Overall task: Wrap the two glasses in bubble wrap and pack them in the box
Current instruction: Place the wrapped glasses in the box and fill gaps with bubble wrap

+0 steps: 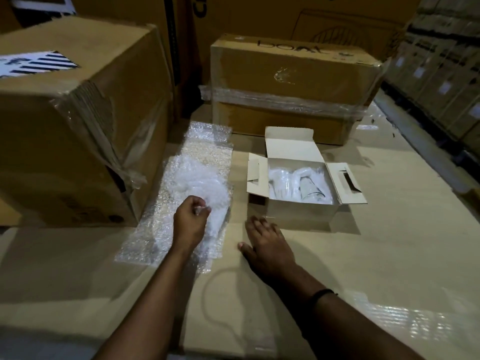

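Pinches a fold of the crumpled bubble wrap bundle with the left hand, above a flat bubble wrap sheet. Rests the right hand flat on the cardboard surface, fingers spread, holding nothing. Shows a wrapped glass lying inside the open white box, right of the sheet. Cannot tell what the bundle hides.

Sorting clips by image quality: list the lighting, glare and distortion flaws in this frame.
Head view: dim overall, darkest at the corners; the bubble wrap glares white, hiding its texture; film on the cardboard surface glints lower right; the wide lens bows the large box; the right hand looks slightly blurred.
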Demonstrator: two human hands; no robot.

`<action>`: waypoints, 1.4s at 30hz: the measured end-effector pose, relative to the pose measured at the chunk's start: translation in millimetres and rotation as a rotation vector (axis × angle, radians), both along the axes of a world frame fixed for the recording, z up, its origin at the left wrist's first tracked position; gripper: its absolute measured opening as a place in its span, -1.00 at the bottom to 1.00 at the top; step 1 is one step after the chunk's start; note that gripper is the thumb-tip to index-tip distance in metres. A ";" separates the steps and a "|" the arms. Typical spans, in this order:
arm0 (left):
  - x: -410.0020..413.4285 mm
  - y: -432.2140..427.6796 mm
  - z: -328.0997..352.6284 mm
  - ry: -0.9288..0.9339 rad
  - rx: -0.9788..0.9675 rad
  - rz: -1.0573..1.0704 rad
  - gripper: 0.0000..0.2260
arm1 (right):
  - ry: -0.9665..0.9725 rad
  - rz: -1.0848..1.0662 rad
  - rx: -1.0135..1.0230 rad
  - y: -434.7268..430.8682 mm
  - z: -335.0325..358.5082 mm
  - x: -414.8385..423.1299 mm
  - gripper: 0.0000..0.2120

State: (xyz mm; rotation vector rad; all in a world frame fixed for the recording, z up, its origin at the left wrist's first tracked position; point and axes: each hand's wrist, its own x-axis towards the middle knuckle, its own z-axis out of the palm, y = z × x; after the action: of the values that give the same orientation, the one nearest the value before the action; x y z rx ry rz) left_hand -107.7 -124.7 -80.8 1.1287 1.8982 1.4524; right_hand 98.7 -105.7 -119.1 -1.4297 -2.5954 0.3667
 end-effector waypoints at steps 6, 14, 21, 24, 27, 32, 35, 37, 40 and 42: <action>5.4 -23.3 -5.5 -0.158 0.064 -0.258 -0.70 | 0.855 -0.328 -0.474 11.6 40.4 -10.7 -0.67; 10.2 -46.1 3.6 -0.579 0.067 -0.270 -0.85 | 0.749 -0.421 -0.747 16.0 63.8 -25.9 -0.86; 17.1 -28.9 21.0 -1.115 -0.146 -0.145 -0.62 | 0.886 -0.288 -0.914 10.1 78.5 39.4 -0.83; 37.4 -20.8 30.1 -1.080 -0.328 -0.327 -0.88 | 0.755 -0.229 -0.912 14.2 95.0 70.9 -0.82; 59.8 -15.5 27.0 -0.936 -0.384 -0.439 -0.87 | 0.400 -0.145 -0.733 22.1 117.0 97.6 -0.82; 86.0 -14.7 17.4 -0.194 -0.189 -0.396 -0.83 | 0.159 -0.218 -0.550 51.5 133.1 135.4 -0.78; 91.9 -14.6 16.1 0.225 -0.052 -0.313 -0.89 | 0.202 -0.215 -0.563 55.7 122.8 148.1 -0.71; 97.9 -16.0 17.4 0.167 -0.007 -0.312 -0.92 | 0.332 -0.177 -0.564 52.1 113.0 156.5 -0.68; 107.6 -19.8 22.9 0.207 0.084 -0.267 -0.92 | 0.492 -0.149 -0.593 38.7 99.5 164.1 -0.68; 114.9 -22.7 27.8 0.244 0.122 -0.214 -0.92 | 0.453 -0.150 -0.581 29.4 90.4 166.1 -0.52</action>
State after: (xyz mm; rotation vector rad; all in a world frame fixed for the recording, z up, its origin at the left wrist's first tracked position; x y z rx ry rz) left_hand 7.1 -147.4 -53.1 1.5772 1.7960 1.3779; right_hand 264.9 -76.3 -28.7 -1.4534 -2.0812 1.3296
